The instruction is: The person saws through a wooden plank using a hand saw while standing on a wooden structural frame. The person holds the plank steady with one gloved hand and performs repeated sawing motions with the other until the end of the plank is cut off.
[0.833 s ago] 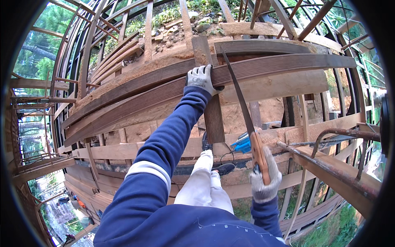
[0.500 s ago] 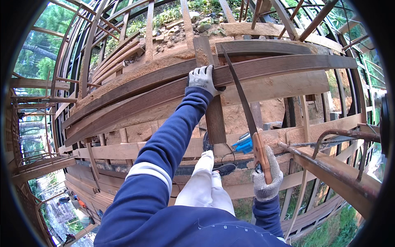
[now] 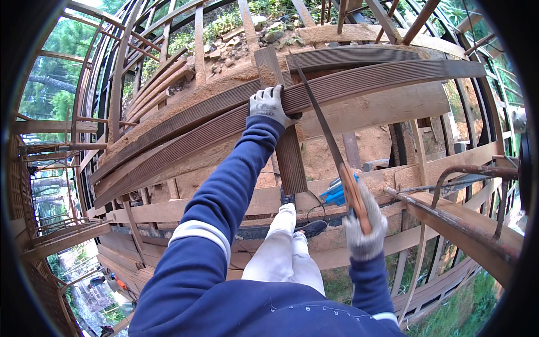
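Wearing a grey-white work glove, my left hand (image 3: 268, 106) is closed over a short grooved brown board (image 3: 291, 163), where it crosses the long grooved board (image 3: 382, 87). The joint beneath my palm is hidden. My right hand (image 3: 366, 229), also gloved and smeared by motion, grips the orange-brown handle of a handsaw (image 3: 324, 121). The saw's blade slants forward and left over the long board, just right of my left hand, its tip reaching past that board's far edge. Whether the teeth touch wood I cannot tell.
Sawdust covers a wide plank (image 3: 382, 115) beneath the boards. A blue tool (image 3: 335, 192) lies near my shoe (image 3: 312, 228), with a dark cord close by. Open timber framing surrounds me over bare soil. A rusty metal bar (image 3: 471, 171) juts in at right.
The saw has shifted a little forward and left, its handle now seen more edge-on. My right hand has moved up with it. My left hand keeps its grip on the short board.
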### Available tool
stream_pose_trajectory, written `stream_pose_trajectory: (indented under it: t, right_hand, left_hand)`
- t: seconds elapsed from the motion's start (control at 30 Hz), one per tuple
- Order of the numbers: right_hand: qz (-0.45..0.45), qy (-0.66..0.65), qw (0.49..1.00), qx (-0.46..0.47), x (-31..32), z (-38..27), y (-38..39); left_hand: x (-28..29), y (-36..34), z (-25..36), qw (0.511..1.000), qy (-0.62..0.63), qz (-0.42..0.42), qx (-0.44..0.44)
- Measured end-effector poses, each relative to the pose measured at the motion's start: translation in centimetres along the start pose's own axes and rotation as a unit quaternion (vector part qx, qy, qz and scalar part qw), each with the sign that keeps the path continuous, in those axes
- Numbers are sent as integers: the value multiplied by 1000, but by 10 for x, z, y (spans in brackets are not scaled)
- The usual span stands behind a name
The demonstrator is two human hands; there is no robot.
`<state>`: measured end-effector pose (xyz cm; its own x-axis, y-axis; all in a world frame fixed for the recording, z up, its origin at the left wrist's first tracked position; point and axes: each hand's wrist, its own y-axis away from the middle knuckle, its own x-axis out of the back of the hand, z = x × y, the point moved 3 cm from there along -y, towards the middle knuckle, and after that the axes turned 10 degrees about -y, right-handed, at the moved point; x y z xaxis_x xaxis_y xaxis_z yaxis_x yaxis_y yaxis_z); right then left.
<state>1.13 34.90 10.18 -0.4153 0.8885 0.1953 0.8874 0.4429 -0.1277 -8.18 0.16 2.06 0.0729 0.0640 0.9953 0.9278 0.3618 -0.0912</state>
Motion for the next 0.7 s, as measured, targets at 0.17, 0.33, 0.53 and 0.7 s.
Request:
stream_pose_trajectory:
  t: [0.17,0.33,0.53,0.7]
  right_hand:
    - [-1,-1,1000,17,-17,18,-44]
    - [20,-47,998,49,-6,4,13]
    - [-14,-5,1000,9,-18,23,-48]
    - [3,-48,998,-30,-5,11,13]
  left_hand:
    - [-3,-1,3,1000,-3,4,-10]
    - [1,-3,2,1000,-5,-12,3]
    - [6,-3,7,999,-8,-51,16]
    - [2,-3,1,1000,-5,-9,1]
